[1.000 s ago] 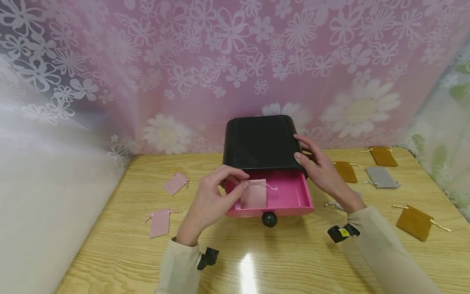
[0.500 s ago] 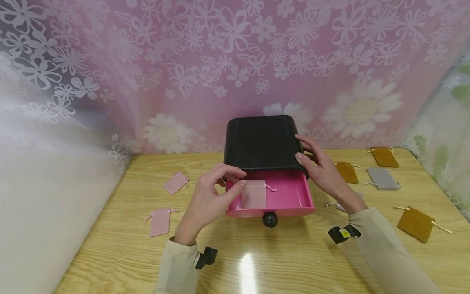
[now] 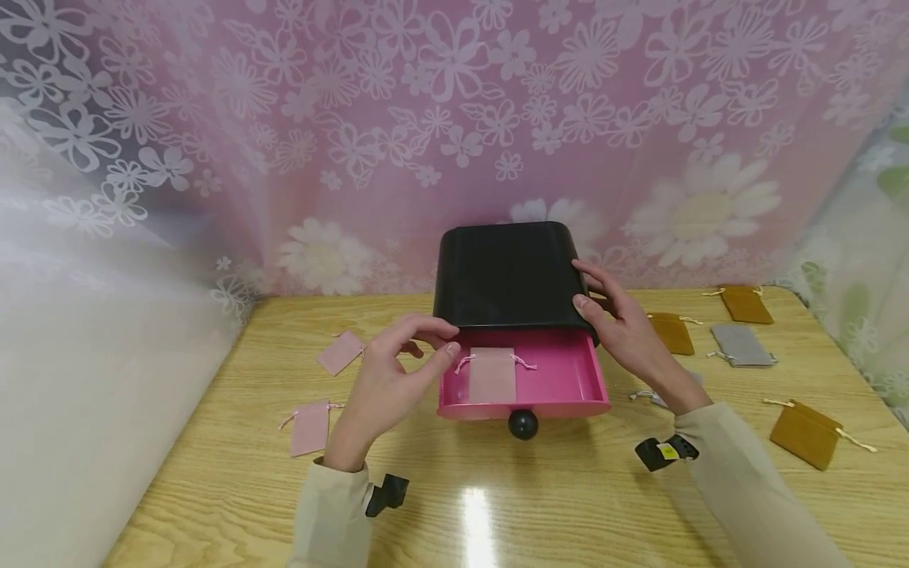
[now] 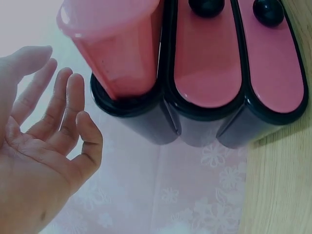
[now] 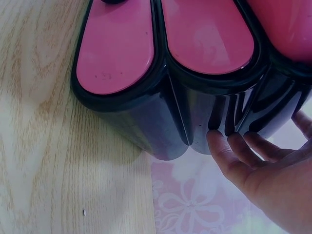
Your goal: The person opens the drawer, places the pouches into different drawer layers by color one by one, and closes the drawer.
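Observation:
A black drawer unit [image 3: 507, 272] stands on the table; the wrist views show three stacked pink drawers with round black knobs. Its top drawer [image 3: 561, 371] is pulled out, and a pale pink drawstring pouch [image 3: 492, 376] lies flat in its left part. My left hand [image 3: 398, 375] is beside the drawer's left edge, thumb and fingers apart, holding nothing; the left wrist view also shows its palm with loose fingers. My right hand [image 3: 628, 339] rests on the unit's right side, fingertips [image 5: 217, 139] touching the black wall and thumb at the top front edge.
Two pink pouches [image 3: 310, 430] lie on the left of the wooden table [image 3: 426, 505]. To the right are several brown pouches [image 3: 806, 434] and grey pouches [image 3: 742, 345], one grey pouch partly behind my right wrist. A flowered curtain [image 3: 398, 158] hangs behind the unit.
My left hand has let go of the pouch in the drawer and moved left to the drawer's edge, uncovering the pouch's left string. The right hand stays on the unit.

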A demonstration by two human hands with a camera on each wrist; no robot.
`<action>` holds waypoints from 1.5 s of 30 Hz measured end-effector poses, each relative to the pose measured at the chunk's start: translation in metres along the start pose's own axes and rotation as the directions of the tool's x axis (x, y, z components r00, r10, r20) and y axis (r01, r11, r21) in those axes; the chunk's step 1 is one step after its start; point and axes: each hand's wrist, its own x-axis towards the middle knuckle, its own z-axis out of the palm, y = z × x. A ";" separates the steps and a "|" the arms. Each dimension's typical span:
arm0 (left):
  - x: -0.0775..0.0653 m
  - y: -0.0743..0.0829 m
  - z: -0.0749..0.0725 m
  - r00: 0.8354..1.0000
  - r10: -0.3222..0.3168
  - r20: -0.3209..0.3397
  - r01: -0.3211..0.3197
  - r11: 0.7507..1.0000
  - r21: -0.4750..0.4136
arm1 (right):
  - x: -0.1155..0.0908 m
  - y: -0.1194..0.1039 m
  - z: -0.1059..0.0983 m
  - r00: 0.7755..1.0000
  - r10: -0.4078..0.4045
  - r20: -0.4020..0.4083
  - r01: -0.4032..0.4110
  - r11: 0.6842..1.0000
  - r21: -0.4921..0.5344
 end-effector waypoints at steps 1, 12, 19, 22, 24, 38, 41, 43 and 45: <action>0.000 -0.001 -0.001 1.000 -0.004 -0.003 0.004 1.000 -0.003 | 0.000 0.000 0.000 1.000 0.000 -0.001 0.000 1.000 0.001; -0.002 -0.015 -0.016 0.999 -0.013 -0.039 0.013 1.000 0.001 | 0.001 0.000 -0.001 1.000 0.000 -0.001 0.000 1.000 -0.004; -0.004 -0.024 -0.025 0.998 -0.023 -0.066 0.025 0.999 0.030 | 0.002 0.000 -0.001 1.000 0.003 -0.002 -0.003 1.000 -0.009; -0.006 -0.030 -0.030 0.996 -0.050 -0.069 0.053 0.998 0.030 | 0.002 0.000 0.000 1.000 0.005 -0.002 -0.005 1.000 -0.006; -0.007 -0.033 -0.033 0.995 -0.072 -0.071 0.074 0.997 0.026 | 0.002 0.000 0.000 1.000 0.007 -0.003 -0.007 1.000 -0.006; -0.009 -0.066 -0.061 0.973 -0.227 -0.050 0.229 0.973 0.039 | 0.003 0.002 0.001 1.000 -0.012 -0.006 0.012 1.000 0.021; -0.009 -0.073 -0.066 0.970 -0.236 -0.053 0.239 0.969 0.058 | 0.002 0.002 0.001 1.000 -0.015 -0.004 0.015 1.000 0.024; -0.008 -0.078 -0.069 0.969 -0.241 -0.052 0.245 0.966 0.085 | 0.002 0.002 0.001 1.000 -0.015 -0.003 0.015 1.000 0.022; -0.007 -0.083 -0.072 0.966 -0.255 -0.048 0.259 0.960 0.110 | 0.002 0.002 0.001 1.000 -0.013 -0.004 0.013 1.000 0.017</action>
